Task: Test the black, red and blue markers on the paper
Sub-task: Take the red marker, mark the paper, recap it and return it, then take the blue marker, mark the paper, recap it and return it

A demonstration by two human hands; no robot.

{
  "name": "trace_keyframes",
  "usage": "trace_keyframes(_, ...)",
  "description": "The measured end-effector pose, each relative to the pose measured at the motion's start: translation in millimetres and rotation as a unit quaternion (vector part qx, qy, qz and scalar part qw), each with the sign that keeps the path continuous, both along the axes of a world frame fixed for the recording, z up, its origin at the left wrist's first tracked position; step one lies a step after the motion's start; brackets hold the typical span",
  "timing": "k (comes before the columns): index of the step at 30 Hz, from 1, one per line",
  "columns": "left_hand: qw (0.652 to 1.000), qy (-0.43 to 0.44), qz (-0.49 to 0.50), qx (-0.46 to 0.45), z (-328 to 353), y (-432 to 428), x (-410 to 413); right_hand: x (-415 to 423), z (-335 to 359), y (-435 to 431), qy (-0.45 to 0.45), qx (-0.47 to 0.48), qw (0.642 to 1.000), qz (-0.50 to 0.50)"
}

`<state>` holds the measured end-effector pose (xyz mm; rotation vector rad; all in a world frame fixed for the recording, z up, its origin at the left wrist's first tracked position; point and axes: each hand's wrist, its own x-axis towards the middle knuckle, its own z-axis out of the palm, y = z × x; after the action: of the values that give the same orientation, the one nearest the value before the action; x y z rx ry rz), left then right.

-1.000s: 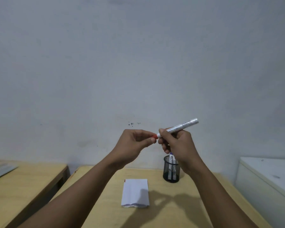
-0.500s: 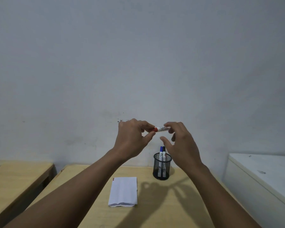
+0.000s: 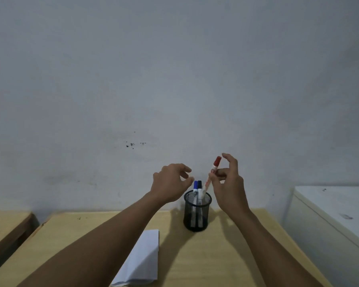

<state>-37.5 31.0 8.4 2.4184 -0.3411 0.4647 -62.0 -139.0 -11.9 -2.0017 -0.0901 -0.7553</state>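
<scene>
A black mesh pen cup (image 3: 197,216) stands on the wooden table (image 3: 216,255). Inside it stand the blue marker (image 3: 195,186) and the black marker (image 3: 199,185), caps up. The red marker (image 3: 212,171), capped, tilts with its lower end at the cup's mouth; my right hand (image 3: 229,183) pinches its barrel between thumb and fingers. My left hand (image 3: 171,184) hovers just left of the cup, fingers loosely curled and apart, holding nothing. The folded white paper (image 3: 143,259) lies on the table, partly hidden behind my left forearm.
A second wooden table (image 3: 4,226) stands at the left with a gap between. A white cabinet (image 3: 332,216) sits close at the right. A pale wall rises directly behind the table.
My left hand has let go of the red cap end and drawn away. The right hand swung the red marker from level to cap-up and lowered it to the cup.
</scene>
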Motion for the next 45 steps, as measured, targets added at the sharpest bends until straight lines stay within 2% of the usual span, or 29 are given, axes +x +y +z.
trace_keyframes(7, 0.995, 0.095, 0.006, 0.041, -39.3, -28.2, 50.7, 41.3, -27.2, -8.6, 0.064, -0.133, 0.989, -0.012)
trace_keyframes(11, 0.993, 0.112, -0.004, 0.043, -55.5, -35.9, 62.1, 58.1, -44.9, -10.9, 0.110, -0.180, 0.978, -0.005)
trace_keyframes(21, 0.994, 0.088, 0.009, -0.068, -56.3, -31.6, 63.9, 57.8, -50.8, -12.3, 0.139, -0.191, 0.972, -0.015)
trace_keyframes(26, 0.985, 0.031, 0.027, -0.168, -19.2, -14.4, 44.9, 36.1, -20.9, -3.3, 0.041, -0.126, 0.991, -0.032)
trace_keyframes(32, 0.922, 0.053, -0.004, -0.384, 52.2, 24.9, -15.0, -5.5, 23.2, 31.3, 0.076, -0.021, 0.986, 0.148)
trace_keyframes(34, 0.905, 0.073, -0.006, -0.419, 67.8, 40.0, -38.6, -21.8, 38.0, 44.6, 0.050, 0.092, 0.980, 0.169)
trace_keyframes(36, 0.901, 0.108, -0.014, -0.419, 77.0, 55.4, -59.0, -38.3, 51.6, 55.2, 0.033, 0.243, 0.947, 0.206)
trace_keyframes(38, 0.905, 0.132, -0.024, -0.404, 81.4, 68.0, -76.8, -53.9, 60.8, 67.2, 0.050, 0.367, 0.892, 0.259)
trace_keyframes(40, 0.911, 0.134, -0.027, -0.388, 83.3, 77.4, -92.8, -66.3, 65.4, 81.1, 0.077, 0.465, 0.830, 0.297)
trace_keyframes(41, 0.915, 0.134, -0.029, -0.379, 82.9, 81.0, -100.2, -71.9, 66.8, 87.8, 0.083, 0.492, 0.811, 0.305)
trace_keyframes(42, 0.919, 0.135, -0.031, -0.370, 81.9, 83.8, -107.8, -76.6, 67.9, 93.5, 0.086, 0.499, 0.807, 0.305)
trace_keyframes(45, 0.917, 0.136, -0.030, -0.373, 77.8, 92.0, -126.2, -90.8, 72.6, 107.0, 0.091, 0.430, 0.848, 0.298)
